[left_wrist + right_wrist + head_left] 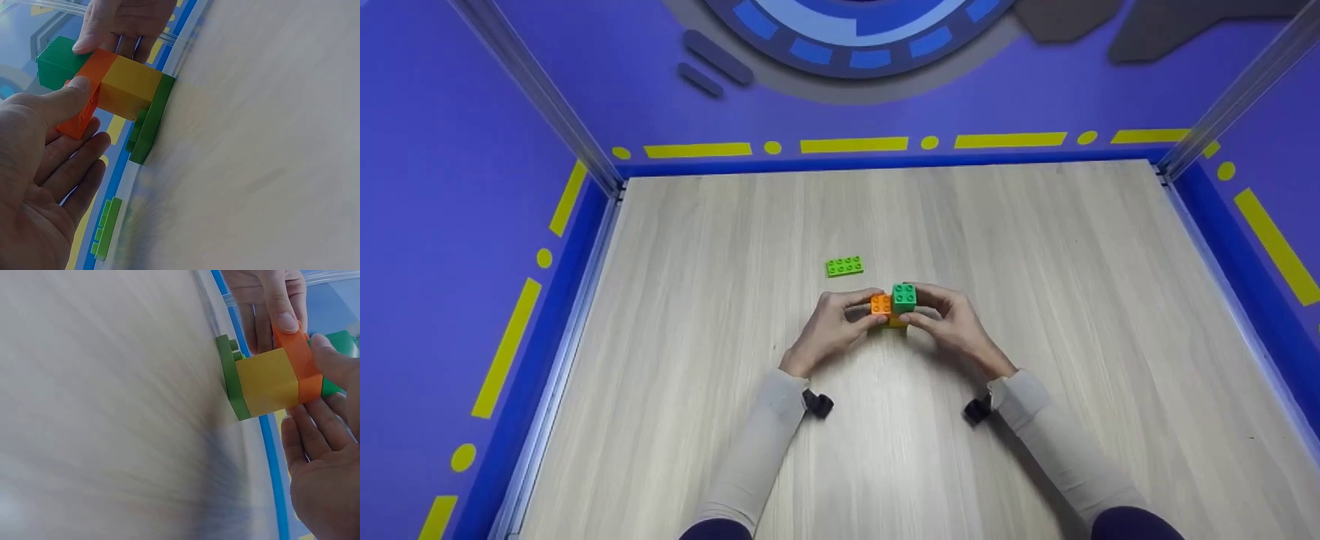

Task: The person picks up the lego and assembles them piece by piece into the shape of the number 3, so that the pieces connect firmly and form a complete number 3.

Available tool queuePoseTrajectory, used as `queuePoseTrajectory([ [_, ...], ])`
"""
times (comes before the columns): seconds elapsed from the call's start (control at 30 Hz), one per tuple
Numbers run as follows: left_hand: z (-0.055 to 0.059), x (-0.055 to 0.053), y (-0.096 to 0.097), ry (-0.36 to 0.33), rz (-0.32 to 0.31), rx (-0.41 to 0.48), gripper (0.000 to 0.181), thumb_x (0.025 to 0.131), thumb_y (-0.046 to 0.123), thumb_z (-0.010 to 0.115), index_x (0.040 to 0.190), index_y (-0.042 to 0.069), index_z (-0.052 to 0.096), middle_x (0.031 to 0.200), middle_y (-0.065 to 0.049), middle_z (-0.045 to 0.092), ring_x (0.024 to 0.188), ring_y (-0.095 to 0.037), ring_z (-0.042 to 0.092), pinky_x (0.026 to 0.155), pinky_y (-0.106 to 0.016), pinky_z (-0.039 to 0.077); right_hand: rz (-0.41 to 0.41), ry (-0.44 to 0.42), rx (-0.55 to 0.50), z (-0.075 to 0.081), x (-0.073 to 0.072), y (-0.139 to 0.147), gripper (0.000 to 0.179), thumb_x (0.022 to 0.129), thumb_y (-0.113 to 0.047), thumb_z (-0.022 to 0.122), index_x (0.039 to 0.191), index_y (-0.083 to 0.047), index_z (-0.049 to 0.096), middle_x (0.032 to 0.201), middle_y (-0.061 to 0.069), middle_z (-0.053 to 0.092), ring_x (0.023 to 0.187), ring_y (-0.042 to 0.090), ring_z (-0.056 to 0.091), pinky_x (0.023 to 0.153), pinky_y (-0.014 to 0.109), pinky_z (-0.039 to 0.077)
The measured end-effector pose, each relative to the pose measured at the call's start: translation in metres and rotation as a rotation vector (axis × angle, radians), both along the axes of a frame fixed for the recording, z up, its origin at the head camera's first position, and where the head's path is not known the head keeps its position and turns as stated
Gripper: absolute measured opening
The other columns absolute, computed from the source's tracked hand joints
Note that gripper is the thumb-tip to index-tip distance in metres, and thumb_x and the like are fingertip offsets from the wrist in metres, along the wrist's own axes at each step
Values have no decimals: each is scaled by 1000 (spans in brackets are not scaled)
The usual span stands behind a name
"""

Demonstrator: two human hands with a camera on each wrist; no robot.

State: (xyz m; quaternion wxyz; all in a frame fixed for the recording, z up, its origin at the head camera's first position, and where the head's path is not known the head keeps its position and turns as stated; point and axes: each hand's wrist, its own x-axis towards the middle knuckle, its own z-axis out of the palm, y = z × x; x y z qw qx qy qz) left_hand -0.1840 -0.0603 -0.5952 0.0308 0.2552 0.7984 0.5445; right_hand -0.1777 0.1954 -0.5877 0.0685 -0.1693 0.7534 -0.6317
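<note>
A stack of toy building bricks stands upright between the two hands. At its bottom is a green studded plate (153,125), with a yellow brick (267,382) on one end of it. Across the yellow one lies a longer orange brick (880,304), one end jutting out to the left. A dark green brick (904,298) tops the orange brick's right end. My left hand (831,324) pinches the jutting orange end between thumb and fingers. My right hand (954,321) grips the dark green brick, its thumb tip at the seam with the orange.
A loose light green plate (844,265) with studs lies on the wooden table (697,300), behind and slightly left of the stack. Blue-purple panels (870,120) with yellow markings border the table at the back and sides.
</note>
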Motion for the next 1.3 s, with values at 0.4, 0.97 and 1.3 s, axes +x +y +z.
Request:
queuePoseTrajectory([
  [0.4,0,0,2,-22,5,6,43,98,19,80,139,6,71,133,-11,75,121,-23,74,104,-39,60,-23,-25,26,-6,-1,-1,44,94,-8,81,137,-6,72,133,13,75,123,20,71,116,53,50],
  [0.97,3,-1,-1,-20,18,-28,47,96,22,83,139,8,71,137,-8,74,127,-17,70,111,-38,55,-13,-16,44,-5,-1,-2,45,95,-10,81,139,-5,71,134,12,74,127,28,70,115,44,52],
  [1.3,10,-5,-16,52,2,-48,48,98,30,80,137,2,71,137,-7,74,132,-21,67,114,-42,53,-13,-29,48,-6,-1,-1,43,96,-10,80,138,-7,72,135,10,74,130,30,68,117,44,50],
])
